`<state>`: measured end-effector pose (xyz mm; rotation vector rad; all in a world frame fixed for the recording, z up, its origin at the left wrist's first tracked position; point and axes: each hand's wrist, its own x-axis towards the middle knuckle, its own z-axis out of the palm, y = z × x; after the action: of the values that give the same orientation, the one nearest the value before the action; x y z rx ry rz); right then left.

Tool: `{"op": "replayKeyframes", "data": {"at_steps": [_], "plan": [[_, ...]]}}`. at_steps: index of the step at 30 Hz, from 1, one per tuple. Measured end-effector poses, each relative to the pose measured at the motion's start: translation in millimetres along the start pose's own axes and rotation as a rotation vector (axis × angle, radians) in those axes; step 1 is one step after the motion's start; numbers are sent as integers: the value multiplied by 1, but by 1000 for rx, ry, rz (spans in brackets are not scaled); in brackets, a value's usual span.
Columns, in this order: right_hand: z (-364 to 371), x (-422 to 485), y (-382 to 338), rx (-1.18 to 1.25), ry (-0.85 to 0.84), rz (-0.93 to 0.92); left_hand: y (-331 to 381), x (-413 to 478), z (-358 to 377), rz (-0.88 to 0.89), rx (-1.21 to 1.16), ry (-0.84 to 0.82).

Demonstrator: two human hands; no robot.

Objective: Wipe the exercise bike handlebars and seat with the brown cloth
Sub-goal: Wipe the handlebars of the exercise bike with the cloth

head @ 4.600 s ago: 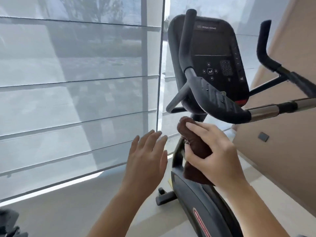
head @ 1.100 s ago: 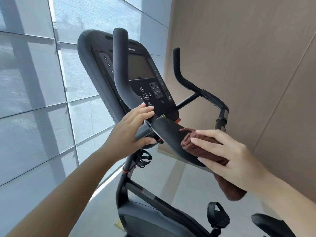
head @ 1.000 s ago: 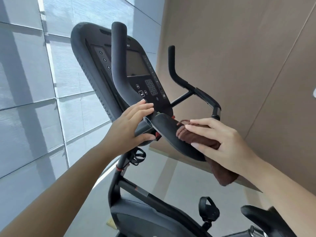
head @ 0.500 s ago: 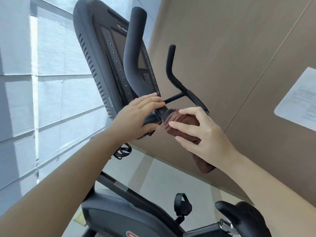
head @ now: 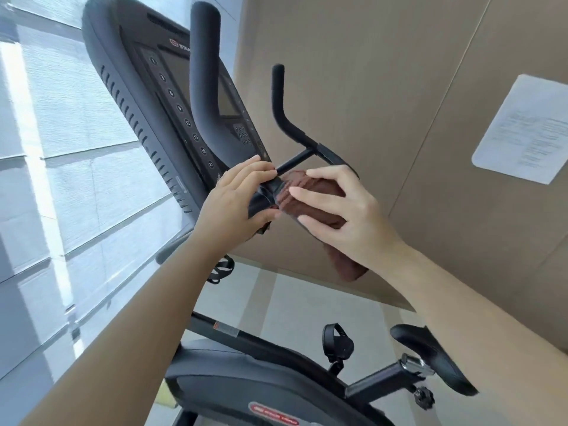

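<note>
The black exercise bike has a near handlebar [head: 205, 96] rising in front of its console [head: 153, 96] and a far handlebar [head: 284, 118] behind. My left hand [head: 233, 207] grips the near handlebar where it bends toward me. My right hand [head: 341, 216] presses the brown cloth [head: 310, 192] wrapped around the near handlebar's lower grip, right beside my left fingers. A loose end of the cloth hangs below my right wrist. The black seat [head: 430, 355] shows at the lower right, partly behind my right forearm.
A tan panelled wall [head: 384, 72] with a white paper sheet [head: 525, 127] stands close behind the bike. Window blinds [head: 61, 167] fill the left side. A pedal with strap [head: 338, 342] and the bike's housing [head: 246, 392] lie below my arms.
My view has tilted and moved closer over the last second. The cloth has slid along the lower grip toward my left hand, which stays on the handlebar bend.
</note>
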<state>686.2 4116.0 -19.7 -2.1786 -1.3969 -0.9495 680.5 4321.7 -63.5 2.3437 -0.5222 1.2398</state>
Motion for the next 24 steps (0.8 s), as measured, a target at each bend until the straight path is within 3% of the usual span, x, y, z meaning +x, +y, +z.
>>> {"op": "replayKeyframes", "data": {"at_steps": [5,13,18,21,24], "plan": [[4,-18,6,-129,-14,-80,-5,0,1,5,74,-11],[-24,-86,49,152,-8,53,15,2,-3,-58,192,-73],[-30,-46,62,352,113,183,47,12,3,-57,282,-175],[-10,-18,55,368,48,150,63,15,16,-175,240,-178],[0,-28,66,384,-10,74,68,12,20,-165,274,-135]]}}
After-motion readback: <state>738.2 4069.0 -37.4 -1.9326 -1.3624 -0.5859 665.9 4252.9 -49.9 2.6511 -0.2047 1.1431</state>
